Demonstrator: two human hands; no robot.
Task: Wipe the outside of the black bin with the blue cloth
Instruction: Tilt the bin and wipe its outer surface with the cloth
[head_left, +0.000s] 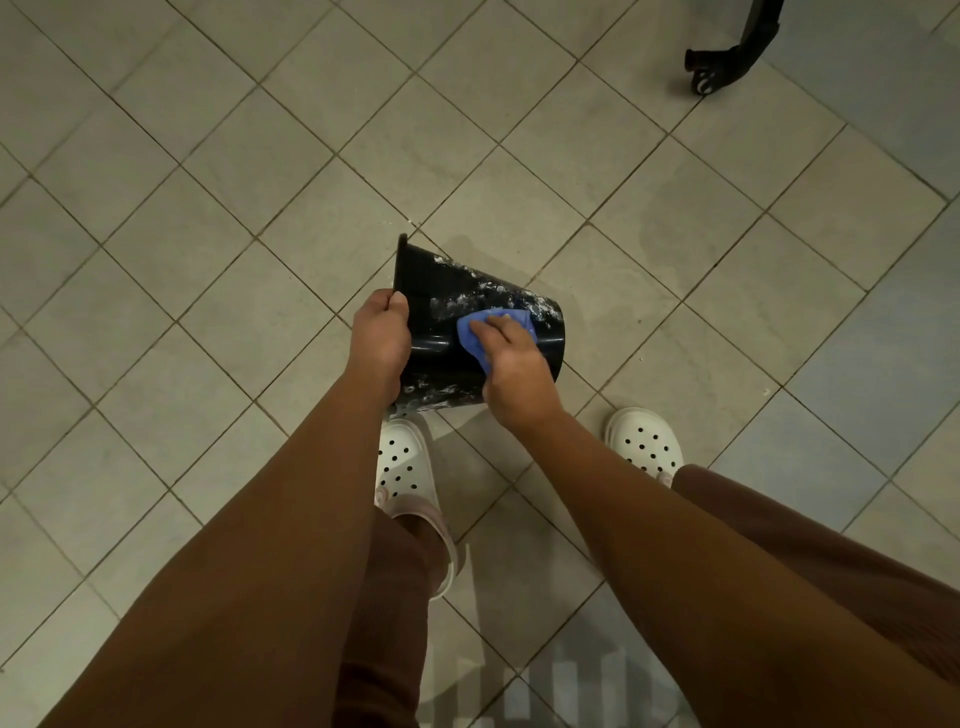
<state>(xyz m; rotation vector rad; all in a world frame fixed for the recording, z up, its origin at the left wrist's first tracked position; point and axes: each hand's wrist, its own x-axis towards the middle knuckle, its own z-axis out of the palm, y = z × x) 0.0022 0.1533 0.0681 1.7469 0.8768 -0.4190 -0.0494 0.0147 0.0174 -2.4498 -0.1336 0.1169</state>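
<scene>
Our left hand (382, 332) grips the black bin (447, 283) tilted so our flat right hand (514, 361) presses the blue cloth (474, 332) against it.

An indoor tiled room (kind unclear) — grey-beige floor tiles (249, 156) set diagonally, plus a black castor leg (722, 57).

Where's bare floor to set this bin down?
Bare tile lies left of the left hand and ahead of the black bin, up to the black wheeled leg. Crowded below the bin: white clogs stand there.
</scene>
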